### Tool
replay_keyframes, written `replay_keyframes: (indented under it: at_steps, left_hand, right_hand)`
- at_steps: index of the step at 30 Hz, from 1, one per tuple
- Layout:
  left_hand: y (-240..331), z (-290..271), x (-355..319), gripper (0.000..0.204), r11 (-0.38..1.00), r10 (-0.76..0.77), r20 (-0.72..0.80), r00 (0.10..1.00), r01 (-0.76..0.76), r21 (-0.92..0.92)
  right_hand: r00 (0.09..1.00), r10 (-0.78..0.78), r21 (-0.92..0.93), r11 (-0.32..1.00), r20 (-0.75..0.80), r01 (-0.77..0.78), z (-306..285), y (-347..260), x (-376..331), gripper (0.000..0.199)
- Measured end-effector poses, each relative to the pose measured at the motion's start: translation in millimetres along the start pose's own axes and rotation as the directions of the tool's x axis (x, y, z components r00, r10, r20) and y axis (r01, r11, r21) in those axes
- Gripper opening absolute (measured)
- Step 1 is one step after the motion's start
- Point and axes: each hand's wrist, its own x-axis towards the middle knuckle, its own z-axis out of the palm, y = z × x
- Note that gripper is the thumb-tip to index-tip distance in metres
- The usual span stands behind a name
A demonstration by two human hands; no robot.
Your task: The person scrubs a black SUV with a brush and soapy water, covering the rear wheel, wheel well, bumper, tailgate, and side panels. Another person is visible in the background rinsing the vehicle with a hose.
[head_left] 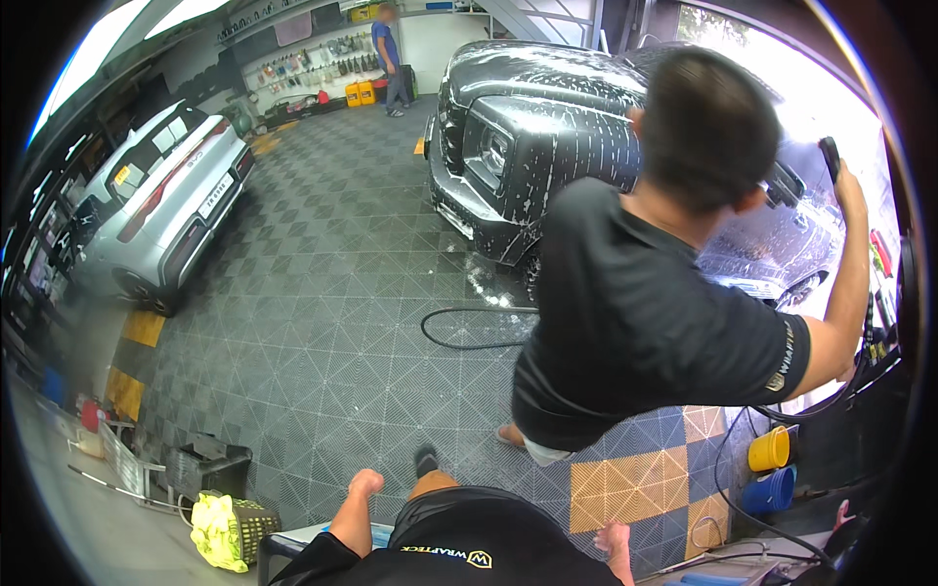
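Grey plastic grid tiles point(322, 322) are covering the floor in the head view, with a few yellow and blue ones near the lower right, probably so wash water can drain through. The person's left hand point(366, 481) is showing at the bottom, curled shut into a loose fist and holding nothing that can be seen, raised beside a black-shirted chest. The right hand point(616, 537) is resting low at the edge of a worktop point(723, 562), fingers partly spread and gripping nothing; a dark cable point(728, 488) is trailing just beside it.

Ahead, a co-worker in a black shirt point(635, 313) is leaning toward a soapy dark car point(532, 146), one hand lifted to hold a black tool point(831, 156) against the wet bodywork. A black hose point(469, 327) is lying looped on the tiles behind that person's feet. A yellow bucket point(769, 449) and a blue bucket point(769, 490) are sitting tipped on their sides at the right, near the car. At lower left, yellow-green cloths point(217, 532) are lying heaped on a dark basket point(256, 527). A white car point(161, 205) is parked well apart, and another person point(391, 59) is standing at the back wall.
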Motion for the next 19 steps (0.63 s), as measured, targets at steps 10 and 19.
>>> replay_keyframes:
  at_steps: [10,19]
  left_hand:
    - [3.3,-56.3,95.9,0.042,0.975,-0.048,0.095,0.994,0.068,-0.211]
    - [42.0,-216.0,150.3,0.03,0.814,0.413,-0.036,0.91,-0.351,0.463]
  right_hand:
    - [0.982,0.154,-0.03,0.987,-0.112,-0.159,22.8,4.1,-26.3,0.028]
    - [0.989,-0.143,-0.06,0.988,0.031,0.145,123.0,-83.0,-6.7,0.023]
